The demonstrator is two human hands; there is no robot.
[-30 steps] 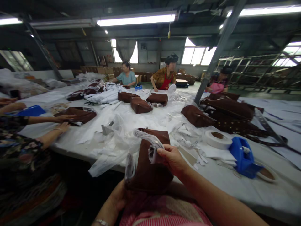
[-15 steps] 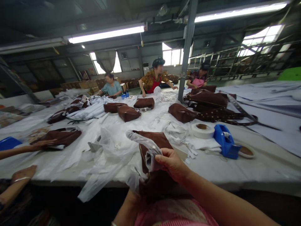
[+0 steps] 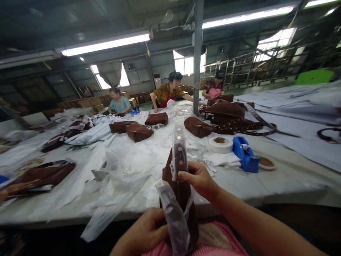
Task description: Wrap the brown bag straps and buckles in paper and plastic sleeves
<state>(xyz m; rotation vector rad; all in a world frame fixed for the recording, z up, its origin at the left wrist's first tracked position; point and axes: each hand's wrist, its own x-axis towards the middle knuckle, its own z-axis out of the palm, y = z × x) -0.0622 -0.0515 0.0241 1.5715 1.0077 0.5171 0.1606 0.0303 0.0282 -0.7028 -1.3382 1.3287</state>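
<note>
A brown leather bag stands at the table's front edge, against my pink apron. My right hand pinches a studded brown strap in a clear plastic sleeve, thumb across it, and holds it upright over the bag. Low on the bag's left side, my left hand has its fingers closed on the bag; their tips are partly hidden. Beside that hand, another plastic-wrapped length hangs down the bag's near face.
Crumpled plastic film lies left of the bag. To the right are a white tape roll and a blue tape dispenser. More brown bags sit farther back. A co-worker's hand rests on a bag at left.
My right hand has swung the wrapped strap from a leftward slant to upright, showing its studs. My left hand has come up into view at the bag's side. The view has shifted right.
</note>
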